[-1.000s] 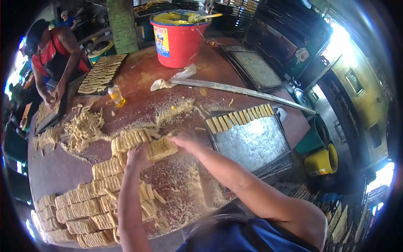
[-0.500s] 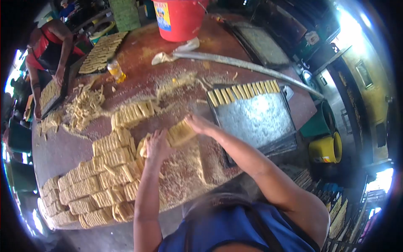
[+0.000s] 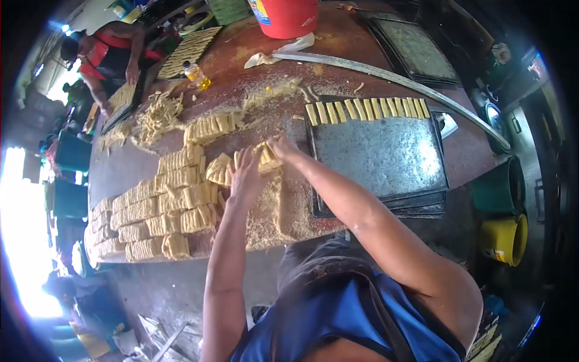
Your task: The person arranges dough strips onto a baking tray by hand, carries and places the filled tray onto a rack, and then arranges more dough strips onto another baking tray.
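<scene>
A short row of pale dough sticks (image 3: 266,158) lies between my two hands on the crumb-strewn table. My right hand (image 3: 282,148) is closed round the row's right end, its fingers bent. My left hand (image 3: 245,172) presses against the left end, fingers close to the sticks and partly hiding them. Touching its left side is a fanned clump of dough sticks (image 3: 219,169). Further left, stacked blocks of dough sticks (image 3: 175,166) reach the near table edge. To the right, a dark baking tray (image 3: 374,154) carries a single line of sticks along its far edge.
A long metal bar (image 3: 386,78) crosses the table's far side, near a red bucket (image 3: 289,18) and an oil bottle (image 3: 194,73). Loose dough strips (image 3: 160,114) lie heaped at left. Another person (image 3: 111,57) works over a tray there. Yellow bucket (image 3: 509,240) stands at right.
My hands have come closer together, and less of the row shows between them. The clump left of my left hand now shows more fully. The whole view has shifted with my head.
</scene>
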`<state>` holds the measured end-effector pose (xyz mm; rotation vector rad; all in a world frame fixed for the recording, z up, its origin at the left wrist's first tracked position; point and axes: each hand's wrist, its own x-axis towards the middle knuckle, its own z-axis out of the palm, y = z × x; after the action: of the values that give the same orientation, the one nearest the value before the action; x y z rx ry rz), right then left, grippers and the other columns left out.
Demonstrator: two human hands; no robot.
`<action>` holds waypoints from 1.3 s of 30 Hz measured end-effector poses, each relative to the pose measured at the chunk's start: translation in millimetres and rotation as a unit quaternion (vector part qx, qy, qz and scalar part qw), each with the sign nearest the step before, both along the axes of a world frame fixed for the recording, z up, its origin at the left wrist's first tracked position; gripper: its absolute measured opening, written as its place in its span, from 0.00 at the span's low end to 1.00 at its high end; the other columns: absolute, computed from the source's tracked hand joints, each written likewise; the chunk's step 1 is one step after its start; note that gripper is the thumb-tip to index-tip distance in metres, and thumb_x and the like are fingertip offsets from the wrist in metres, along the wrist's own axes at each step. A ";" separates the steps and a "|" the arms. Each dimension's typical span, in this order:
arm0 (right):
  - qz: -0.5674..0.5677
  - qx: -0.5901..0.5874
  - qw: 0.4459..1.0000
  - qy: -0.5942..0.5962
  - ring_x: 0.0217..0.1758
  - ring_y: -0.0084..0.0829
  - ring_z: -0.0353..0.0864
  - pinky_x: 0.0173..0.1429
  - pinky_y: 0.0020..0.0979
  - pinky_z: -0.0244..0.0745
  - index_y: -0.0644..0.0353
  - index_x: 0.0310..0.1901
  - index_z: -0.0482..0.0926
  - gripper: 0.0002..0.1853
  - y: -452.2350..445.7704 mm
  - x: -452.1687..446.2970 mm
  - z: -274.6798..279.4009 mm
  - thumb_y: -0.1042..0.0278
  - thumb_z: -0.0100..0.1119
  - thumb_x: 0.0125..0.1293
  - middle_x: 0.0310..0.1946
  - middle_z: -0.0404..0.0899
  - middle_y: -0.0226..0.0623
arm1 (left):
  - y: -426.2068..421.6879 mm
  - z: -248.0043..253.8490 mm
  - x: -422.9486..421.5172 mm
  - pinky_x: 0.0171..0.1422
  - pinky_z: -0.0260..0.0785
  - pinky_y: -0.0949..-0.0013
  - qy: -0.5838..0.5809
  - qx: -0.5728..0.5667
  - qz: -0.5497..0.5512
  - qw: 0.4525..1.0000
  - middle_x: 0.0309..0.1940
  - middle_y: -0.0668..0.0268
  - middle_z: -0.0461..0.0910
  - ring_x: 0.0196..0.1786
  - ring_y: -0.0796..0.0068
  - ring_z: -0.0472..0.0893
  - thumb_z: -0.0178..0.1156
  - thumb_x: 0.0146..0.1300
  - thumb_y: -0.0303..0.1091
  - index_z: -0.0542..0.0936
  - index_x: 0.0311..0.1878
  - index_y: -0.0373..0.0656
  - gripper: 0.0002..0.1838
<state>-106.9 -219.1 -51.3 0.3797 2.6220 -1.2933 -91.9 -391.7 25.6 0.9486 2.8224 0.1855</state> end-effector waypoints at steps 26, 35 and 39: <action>-0.309 0.190 0.931 0.042 0.48 0.51 0.85 0.56 0.42 0.79 0.60 0.52 0.82 0.22 90.2 85.0 61.5 0.68 0.67 0.54 0.42 0.85 0.53 | 124.9 -43.9 -11.8 0.66 0.64 0.52 -0.096 0.271 -0.206 0.935 0.57 0.64 0.75 0.62 0.57 0.73 0.75 0.50 0.38 0.80 0.56 0.47 0.28; -0.267 -0.240 0.930 0.080 0.37 0.32 0.86 0.41 0.33 0.82 0.67 0.47 0.82 0.18 137.1 89.1 35.0 0.72 0.67 0.54 0.33 0.86 0.42 | 116.5 -35.1 -5.4 0.67 0.62 0.51 -0.036 0.295 -0.202 0.933 0.58 0.63 0.74 0.62 0.57 0.73 0.76 0.49 0.38 0.78 0.62 0.48 0.34; -0.274 -0.398 0.875 0.038 0.32 0.26 0.84 0.36 0.30 0.81 0.67 0.52 0.79 0.20 144.5 94.5 48.7 0.74 0.69 0.56 0.36 0.85 0.39 | 120.3 -32.5 1.4 0.68 0.62 0.51 -0.040 0.244 -0.188 0.951 0.58 0.64 0.73 0.63 0.58 0.72 0.74 0.52 0.39 0.79 0.60 0.50 0.30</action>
<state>-12.4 -74.6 -2.6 0.9506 1.8074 -2.4334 -90.4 -271.4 -6.9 1.5112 2.4985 0.8749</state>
